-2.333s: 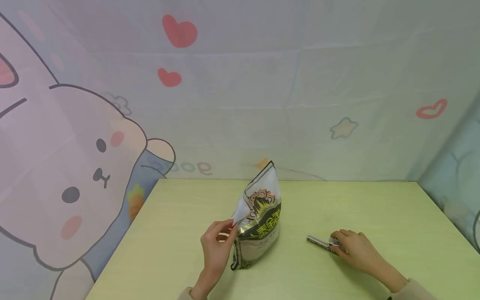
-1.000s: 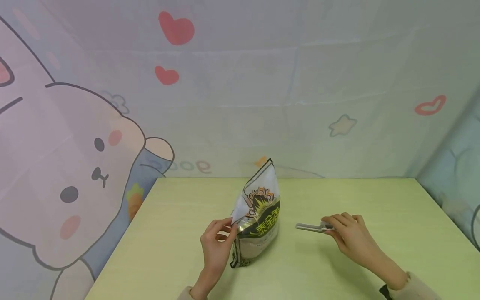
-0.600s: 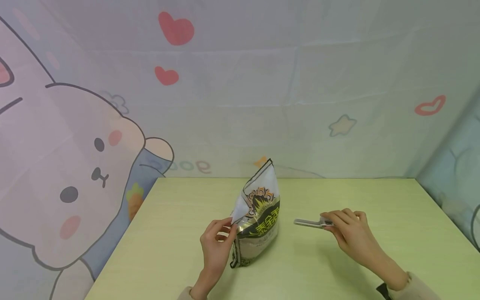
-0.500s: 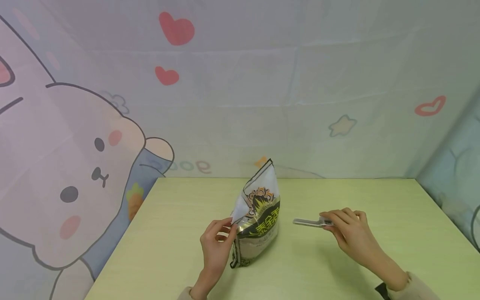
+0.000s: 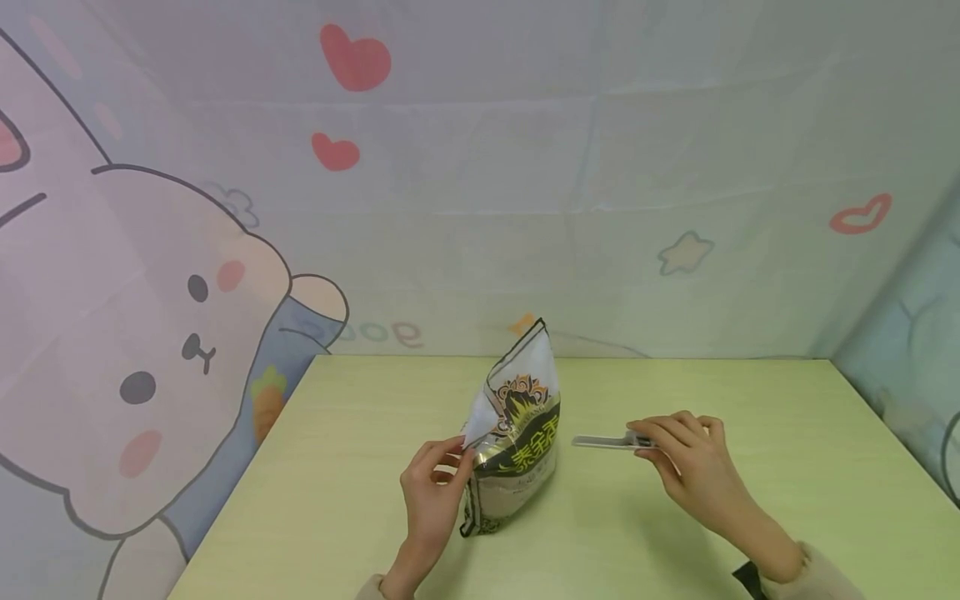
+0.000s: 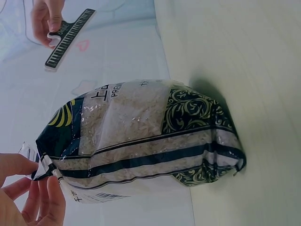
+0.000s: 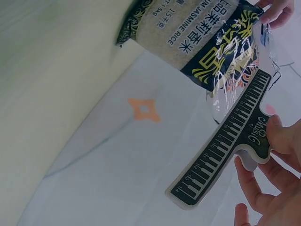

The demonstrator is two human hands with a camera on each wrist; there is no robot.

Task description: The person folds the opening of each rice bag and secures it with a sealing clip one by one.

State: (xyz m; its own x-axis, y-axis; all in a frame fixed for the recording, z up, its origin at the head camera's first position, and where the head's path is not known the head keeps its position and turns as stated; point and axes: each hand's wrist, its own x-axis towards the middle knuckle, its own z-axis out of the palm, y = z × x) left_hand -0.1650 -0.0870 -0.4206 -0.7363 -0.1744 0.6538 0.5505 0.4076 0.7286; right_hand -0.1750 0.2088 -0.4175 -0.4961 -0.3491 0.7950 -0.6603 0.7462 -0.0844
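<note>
A bag of jasmine rice [image 5: 517, 471] stands on the table, its pale top narrowing to a dark-edged corner. My left hand [image 5: 431, 496] pinches the near edge of the bag's top between thumb and fingers; in the left wrist view the clear side of the bag [image 6: 131, 122] shows the grains. To the right, my right hand [image 5: 697, 471] holds a long clip [image 7: 225, 136] printed with piano keys and the word Music. Thumb and fingers pinch its handle. Held above the table, the clip points left toward the bag, with a gap between them in the head view.
The pale yellow-green table [image 5: 787, 433] reaches back to a hanging cloth backdrop [image 5: 465, 167] printed with a rabbit, hearts and stars. A dark cable [image 5: 951, 458] curves at the right edge.
My right hand has lifted the clip from the table and moved it left, nearer the bag. The left hand and the bag have stayed in place.
</note>
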